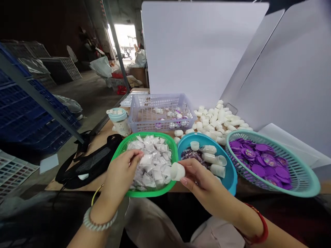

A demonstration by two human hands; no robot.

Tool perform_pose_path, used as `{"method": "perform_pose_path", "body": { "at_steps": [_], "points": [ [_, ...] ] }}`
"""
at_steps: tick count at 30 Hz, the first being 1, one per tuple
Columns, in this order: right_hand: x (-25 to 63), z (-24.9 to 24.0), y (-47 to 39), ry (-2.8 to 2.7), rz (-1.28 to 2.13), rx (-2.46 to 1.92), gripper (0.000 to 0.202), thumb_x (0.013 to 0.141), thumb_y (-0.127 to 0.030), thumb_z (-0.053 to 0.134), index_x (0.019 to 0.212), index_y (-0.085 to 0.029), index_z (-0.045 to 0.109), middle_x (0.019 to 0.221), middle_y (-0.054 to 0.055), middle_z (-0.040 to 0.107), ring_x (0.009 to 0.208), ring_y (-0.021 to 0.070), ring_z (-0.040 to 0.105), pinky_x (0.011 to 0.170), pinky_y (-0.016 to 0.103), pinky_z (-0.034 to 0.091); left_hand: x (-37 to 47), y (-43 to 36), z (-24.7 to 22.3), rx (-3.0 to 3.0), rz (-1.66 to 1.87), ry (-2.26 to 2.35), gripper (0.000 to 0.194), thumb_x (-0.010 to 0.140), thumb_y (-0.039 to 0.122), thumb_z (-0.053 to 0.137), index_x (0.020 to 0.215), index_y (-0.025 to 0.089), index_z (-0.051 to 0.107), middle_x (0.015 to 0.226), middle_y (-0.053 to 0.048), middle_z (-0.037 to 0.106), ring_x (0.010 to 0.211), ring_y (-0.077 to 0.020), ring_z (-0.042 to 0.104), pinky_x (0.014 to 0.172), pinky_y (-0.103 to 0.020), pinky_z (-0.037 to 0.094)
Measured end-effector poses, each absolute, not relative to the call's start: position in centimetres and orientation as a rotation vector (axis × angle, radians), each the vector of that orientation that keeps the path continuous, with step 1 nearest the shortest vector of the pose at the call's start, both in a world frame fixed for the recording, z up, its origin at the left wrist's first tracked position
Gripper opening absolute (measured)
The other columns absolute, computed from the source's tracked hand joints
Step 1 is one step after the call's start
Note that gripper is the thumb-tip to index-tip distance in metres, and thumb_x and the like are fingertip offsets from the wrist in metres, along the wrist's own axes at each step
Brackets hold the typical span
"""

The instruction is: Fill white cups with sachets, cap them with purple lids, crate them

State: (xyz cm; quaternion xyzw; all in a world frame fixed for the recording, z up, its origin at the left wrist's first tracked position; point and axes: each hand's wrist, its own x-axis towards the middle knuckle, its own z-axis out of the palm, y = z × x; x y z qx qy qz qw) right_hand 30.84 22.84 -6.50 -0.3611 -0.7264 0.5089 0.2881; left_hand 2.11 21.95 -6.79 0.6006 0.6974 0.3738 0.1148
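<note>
My left hand (124, 168) is over a green basket (177, 148) heaped with small clear packets that have white pieces inside. Its thumb and forefinger are pinched at a white packet (146, 160). Between the fingers and thumb of my right hand (199, 177) is a short white plastic cup (177, 171), tilted with its opening toward the left, by the green basket's right rim. Under and behind that hand is a blue basin (234, 172) with white plastic tubes (217, 170), a small white cap (194, 145) and dark purple wrapped pieces (192, 155).
A teal oval basket (307, 175) of purple discs (261, 162) stands at right. Behind are a pile of white tubes (214, 119) and a lilac crate (162, 125) with small pieces. At left are a lidded cup (120, 122) and a black bag (95, 162). White panels (204, 48) stand behind.
</note>
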Motion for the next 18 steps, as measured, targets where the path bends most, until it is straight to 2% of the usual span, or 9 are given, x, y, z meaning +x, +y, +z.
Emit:
{"method": "perform_pose_path", "body": {
  "at_steps": [4, 10, 12, 15, 18],
  "points": [
    [29.6, -7.3, 21.3, -1.922, 1.307, -1.051, 0.027, 0.106, -0.027, 0.051, 0.133, -0.026, 0.052, 0.124, 0.010, 0.072, 0.108, 0.0234, 0.074, 0.094, 0.043, 0.061, 3.8, 21.9, -7.4, 1.918, 1.249, 2.037, 0.029, 0.099, 0.041, 0.056, 0.095, 0.020, 0.077, 0.122, -0.016, 0.068, 0.122, -0.0342, 0.064, 0.109, -0.049, 0.047],
    [28.4, -8.5, 20.4, -1.744, 1.331, -0.956, 0.019, 0.105, -0.021, 0.051, 0.124, -0.025, 0.046, 0.123, 0.010, 0.071, 0.105, 0.0210, 0.072, 0.092, 0.042, 0.063, 8.8, 19.8, -7.4, 1.636, 1.420, 1.602, 0.020, 0.102, 0.038, 0.063, 0.094, 0.023, 0.073, 0.123, -0.010, 0.071, 0.124, -0.0256, 0.065, 0.110, -0.040, 0.049],
    [28.5, -8.4, 20.1, -1.712, 1.308, -0.882, 0.019, 0.106, -0.020, 0.052, 0.122, -0.026, 0.044, 0.120, 0.008, 0.071, 0.103, 0.0188, 0.072, 0.092, 0.039, 0.063, 10.2, 19.3, -7.3, 1.394, 1.417, 1.411, 0.019, 0.099, 0.040, 0.068, 0.092, 0.023, 0.073, 0.125, -0.009, 0.073, 0.120, -0.0237, 0.069, 0.104, -0.036, 0.054],
    [29.2, -7.8, 19.6, -1.741, 1.240, -0.808, 0.023, 0.105, -0.016, 0.056, 0.123, -0.026, 0.046, 0.115, 0.005, 0.071, 0.100, 0.0161, 0.072, 0.088, 0.032, 0.062, 11.1, 18.8, -7.1, 0.962, 1.301, 1.145, 0.028, 0.087, 0.045, 0.084, 0.084, 0.020, 0.071, 0.122, -0.009, 0.077, 0.106, -0.0219, 0.075, 0.084, -0.029, 0.062],
    [30.1, -7.3, 19.0, -1.876, 1.064, -0.790, 0.024, 0.104, -0.020, 0.062, 0.127, -0.026, 0.055, 0.114, 0.006, 0.068, 0.101, 0.0166, 0.069, 0.086, 0.030, 0.061, 10.6, 18.3, -6.7, 0.719, 1.135, 0.978, 0.032, 0.077, 0.037, 0.094, 0.080, 0.019, 0.067, 0.111, -0.007, 0.080, 0.087, -0.0180, 0.077, 0.068, -0.024, 0.064]
  ]
}}
